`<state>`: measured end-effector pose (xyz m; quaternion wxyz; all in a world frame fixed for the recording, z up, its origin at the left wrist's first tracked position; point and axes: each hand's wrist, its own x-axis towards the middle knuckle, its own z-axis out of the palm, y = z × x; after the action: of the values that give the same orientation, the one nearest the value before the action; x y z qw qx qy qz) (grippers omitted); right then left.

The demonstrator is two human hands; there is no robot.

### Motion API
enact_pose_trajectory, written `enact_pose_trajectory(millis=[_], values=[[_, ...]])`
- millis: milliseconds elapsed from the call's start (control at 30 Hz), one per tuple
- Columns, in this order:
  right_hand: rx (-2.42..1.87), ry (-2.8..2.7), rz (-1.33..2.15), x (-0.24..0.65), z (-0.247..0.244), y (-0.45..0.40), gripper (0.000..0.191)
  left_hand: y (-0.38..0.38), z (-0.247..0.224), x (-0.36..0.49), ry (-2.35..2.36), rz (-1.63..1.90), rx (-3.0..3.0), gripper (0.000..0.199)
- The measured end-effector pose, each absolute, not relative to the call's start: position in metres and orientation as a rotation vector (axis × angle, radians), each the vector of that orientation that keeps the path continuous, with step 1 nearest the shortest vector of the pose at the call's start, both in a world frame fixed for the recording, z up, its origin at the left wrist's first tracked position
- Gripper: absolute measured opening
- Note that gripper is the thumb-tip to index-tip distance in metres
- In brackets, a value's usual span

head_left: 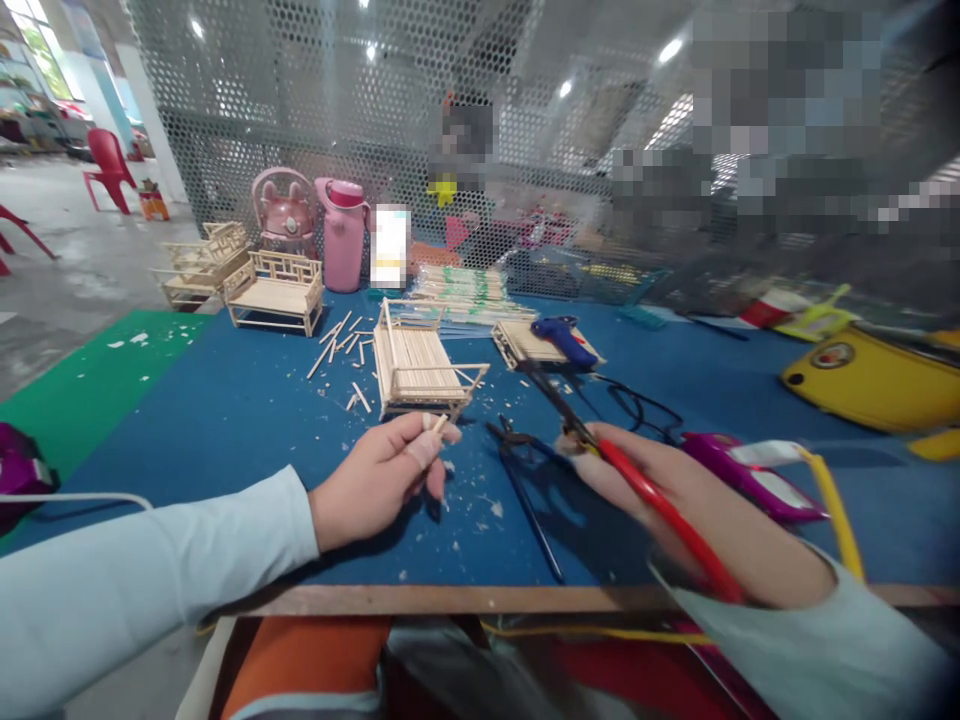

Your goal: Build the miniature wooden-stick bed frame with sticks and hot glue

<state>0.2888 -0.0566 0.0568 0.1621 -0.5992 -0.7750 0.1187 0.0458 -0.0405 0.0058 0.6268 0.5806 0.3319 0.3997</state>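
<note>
My left hand [382,475] is closed, with a short wooden stick [440,424] pinched between thumb and fingers. Just beyond it stands a miniature bench made of thin sticks [420,360], with a slatted seat and rails. My right hand [637,470] is wrapped round red-handled pliers [645,490], whose long dark jaws point up and to the left; motion blurs them. Between my hands, dark blue-handled cutters [529,505] lie on the blue table mat [285,510]. A blue glue gun [566,342] rests on a flat stick-built piece [517,343] farther back.
Loose cut sticks [337,345] lie left of the bench. Two more miniature benches [274,290] [196,270] stand back left, near a pink bottle [344,240]. Bundled sticks [461,290] lie by the mesh screen [300,110]. A purple device [757,475] and yellow pouch [877,375] are at right.
</note>
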Motion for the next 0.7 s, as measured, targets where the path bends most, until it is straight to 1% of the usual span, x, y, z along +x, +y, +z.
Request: enact_pose_trajectory(millis=[100, 133, 200, 300, 367, 467, 600, 700], values=[[-2.176, -2.108, 0.141, 0.303, 0.061, -0.044, 0.033, -0.04, 0.005, 0.047, 0.721, 0.911, 1.295, 0.041], [-2.272, -2.078, 0.079, 0.307, 0.061, -0.041, 0.033, -0.04, 0.005, 0.048, 0.714, 0.911, 1.291, 0.042], [-2.359, -2.059, 0.068, 0.312, 0.06, -0.035, 0.032, -0.039, 0.004, 0.048, 0.713, 0.905, 1.287, 0.042], [-2.381, -2.037, 0.128, 0.319, 0.054, -0.028, 0.032, -0.037, 0.002, 0.048, 0.755, 0.875, 1.327, 0.037], [-2.38, -2.049, 0.099, 0.324, 0.049, -0.019, 0.033, -0.033, 0.0, 0.047, 0.809, 0.846, 1.417, 0.031], [-2.341, -2.152, 0.069, 0.331, 0.042, 0.0, 0.034, -0.024, -0.005, 0.044, 0.888, 0.818, 1.551, 0.03], [-2.209, -2.278, 0.145, 0.333, 0.037, 0.027, 0.022, -0.011, -0.007, 0.04, 0.945, 0.869, 1.65, 0.028], [-2.046, -2.334, 0.101, 0.331, 0.034, 0.04, 0.014, -0.005, -0.004, 0.038, 0.972, 0.947, 1.775, 0.027]])
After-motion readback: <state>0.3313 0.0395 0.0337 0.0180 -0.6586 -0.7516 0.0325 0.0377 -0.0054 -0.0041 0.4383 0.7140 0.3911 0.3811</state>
